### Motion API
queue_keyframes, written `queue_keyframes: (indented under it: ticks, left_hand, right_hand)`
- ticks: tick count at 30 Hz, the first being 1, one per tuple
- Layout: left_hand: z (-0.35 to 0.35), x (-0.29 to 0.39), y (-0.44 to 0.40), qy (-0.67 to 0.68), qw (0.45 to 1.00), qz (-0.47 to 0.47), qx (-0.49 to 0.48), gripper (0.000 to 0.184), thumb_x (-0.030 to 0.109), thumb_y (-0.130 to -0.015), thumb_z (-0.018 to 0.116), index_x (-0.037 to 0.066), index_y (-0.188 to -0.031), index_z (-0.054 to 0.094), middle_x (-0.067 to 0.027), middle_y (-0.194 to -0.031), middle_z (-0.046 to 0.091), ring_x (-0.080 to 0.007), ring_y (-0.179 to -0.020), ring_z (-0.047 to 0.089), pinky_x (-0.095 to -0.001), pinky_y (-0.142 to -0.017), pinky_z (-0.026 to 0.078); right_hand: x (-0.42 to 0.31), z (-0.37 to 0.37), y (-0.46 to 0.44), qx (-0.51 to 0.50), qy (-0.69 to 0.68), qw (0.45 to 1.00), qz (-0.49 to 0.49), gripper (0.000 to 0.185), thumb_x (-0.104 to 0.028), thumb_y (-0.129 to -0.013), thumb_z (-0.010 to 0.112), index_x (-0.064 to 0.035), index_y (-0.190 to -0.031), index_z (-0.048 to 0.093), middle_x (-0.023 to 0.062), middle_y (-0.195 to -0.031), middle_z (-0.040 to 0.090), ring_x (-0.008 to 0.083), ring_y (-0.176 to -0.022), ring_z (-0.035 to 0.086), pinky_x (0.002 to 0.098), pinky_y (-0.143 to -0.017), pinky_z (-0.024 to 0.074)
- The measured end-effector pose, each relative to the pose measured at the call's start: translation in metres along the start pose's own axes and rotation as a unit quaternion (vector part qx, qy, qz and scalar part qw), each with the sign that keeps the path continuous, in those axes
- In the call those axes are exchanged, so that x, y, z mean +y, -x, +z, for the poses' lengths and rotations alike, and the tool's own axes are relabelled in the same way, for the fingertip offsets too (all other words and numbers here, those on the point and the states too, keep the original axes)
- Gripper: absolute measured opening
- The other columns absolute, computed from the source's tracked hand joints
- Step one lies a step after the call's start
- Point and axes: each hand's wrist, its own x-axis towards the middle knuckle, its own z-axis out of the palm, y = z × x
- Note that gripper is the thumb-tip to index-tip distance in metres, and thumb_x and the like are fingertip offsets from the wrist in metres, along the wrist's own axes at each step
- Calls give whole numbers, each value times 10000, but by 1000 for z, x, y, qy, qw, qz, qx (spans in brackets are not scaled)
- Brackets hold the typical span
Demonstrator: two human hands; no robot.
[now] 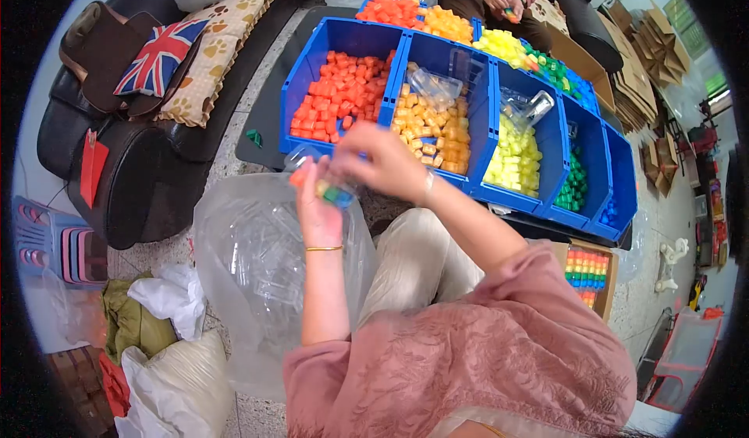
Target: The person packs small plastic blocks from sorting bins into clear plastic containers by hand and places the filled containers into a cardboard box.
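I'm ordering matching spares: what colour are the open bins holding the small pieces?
The bins are blue, best seen in the head view.

Five front-row bins (552, 161), wearer's two hands (321, 216) (382, 161)

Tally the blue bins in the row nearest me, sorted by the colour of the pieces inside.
Bin of red pieces: 1
Bin of orange pieces: 1
Bin of yellow pieces: 1
Bin of green pieces: 1
Bin of blue pieces: 1
Total: 5
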Motion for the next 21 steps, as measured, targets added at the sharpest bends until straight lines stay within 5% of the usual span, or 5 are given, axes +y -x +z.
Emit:
queue_keyframes:
  ticks: [2, 5, 10, 16, 21]
  left_hand:
    - [-4, 9, 4, 60, 998, 14, -3, 322, 199, -928, 567, 80, -1221, 507, -87, -1119, 604, -204, -1024, 584, -365, -910, 472]
    - [-1, 15, 14, 97, 994, -8, -45, 329, 214, -937, 543, 38, -1212, 502, -117, -1127, 599, -224, -1031, 581, -385, -930, 465]
    - [-5, 11, 21, 118, 989, -58, -72, 336, 237, -952, 509, -18, -1171, 526, -138, -1133, 592, -233, -1051, 562, -409, -1001, 425]
    - [-2, 2, 19, 96, 987, -94, -86, 407, 289, -973, 479, 16, -1274, 465, -97, -1233, 544, -220, -1127, 520, -391, -1020, 390]
    - [33, -15, 35, 1, 980, -148, -129, 400, 305, -983, 454, 72, -1308, 456, -65, -1291, 519, -218, -1195, 486, -385, -1022, 375]
  right_hand:
    - [34, 16, -35, 98, 128, 978, 132, 162, -106, -810, 622, -17, -944, 603, 164, -891, 601, 281, -855, 613, 396, -720, 488]
    - [81, 54, -73, -25, 435, 854, 286, 210, -82, -833, 530, -37, -1008, 637, 115, -1045, 589, 307, -966, 582, 381, -785, 475]
    - [128, 87, -83, 37, 324, 869, 373, 166, -67, -864, 499, -23, -1014, 556, 200, -1025, 597, 334, -948, 614, 431, -790, 526]
    - [25, 30, -25, 101, 84, 989, 68, 206, -114, -821, 596, -50, -1016, 606, 152, -981, 575, 333, -910, 563, 399, -786, 478]
    - [-12, -4, 24, 14, 152, 988, 23, 126, -100, -773, 599, -49, -887, 618, 103, -907, 588, 306, -910, 558, 400, -751, 478]
